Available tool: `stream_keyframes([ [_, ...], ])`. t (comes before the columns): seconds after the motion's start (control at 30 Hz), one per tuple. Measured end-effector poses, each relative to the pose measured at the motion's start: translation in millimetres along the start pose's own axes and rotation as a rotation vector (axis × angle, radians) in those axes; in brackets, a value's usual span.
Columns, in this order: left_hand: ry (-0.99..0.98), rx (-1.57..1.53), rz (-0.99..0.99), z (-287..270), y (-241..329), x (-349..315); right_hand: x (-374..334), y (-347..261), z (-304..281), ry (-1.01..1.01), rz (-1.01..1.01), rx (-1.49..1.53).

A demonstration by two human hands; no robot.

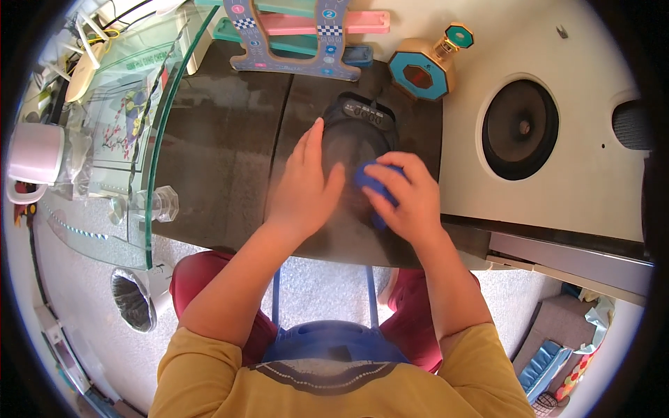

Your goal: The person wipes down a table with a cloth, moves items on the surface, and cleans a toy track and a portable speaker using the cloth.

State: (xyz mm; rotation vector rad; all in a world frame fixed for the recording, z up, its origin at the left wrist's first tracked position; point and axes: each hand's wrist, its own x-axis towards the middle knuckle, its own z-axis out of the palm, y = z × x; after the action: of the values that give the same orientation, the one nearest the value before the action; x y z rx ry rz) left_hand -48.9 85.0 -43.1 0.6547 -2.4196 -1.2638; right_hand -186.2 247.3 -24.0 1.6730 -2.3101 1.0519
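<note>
On the dark table in front of me lies a black rounded device (355,145) with a small digital display at its far end. My right hand (408,194) has its fingers curled round a soft blue cloth or sponge (368,180), pressed against the device's right side. Most of the blue piece's far side is under my fingers. My left hand (303,184) lies along the device's left edge, fingers stretched out and thumb apart. Whether it touches the casing or just rests beside it, I cannot tell.
Behind the device stand a toy ramp rack (293,64) and a gold-and-teal octagonal bottle (421,68). A large pale speaker (460,139) borders the right. At left a glass shelf (150,209) overhangs the table. A bin (134,301) stands on the floor.
</note>
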Motion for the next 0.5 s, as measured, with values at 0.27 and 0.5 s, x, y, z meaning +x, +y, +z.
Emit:
stream_keyframes([
  [0.27,-0.009,0.059,-0.027,-1,0,0,3,9,5,0.105,0.153,0.008],
  [0.5,0.003,0.046,-0.004,1,3,1,0,5,2,0.034,0.016,0.020],
])
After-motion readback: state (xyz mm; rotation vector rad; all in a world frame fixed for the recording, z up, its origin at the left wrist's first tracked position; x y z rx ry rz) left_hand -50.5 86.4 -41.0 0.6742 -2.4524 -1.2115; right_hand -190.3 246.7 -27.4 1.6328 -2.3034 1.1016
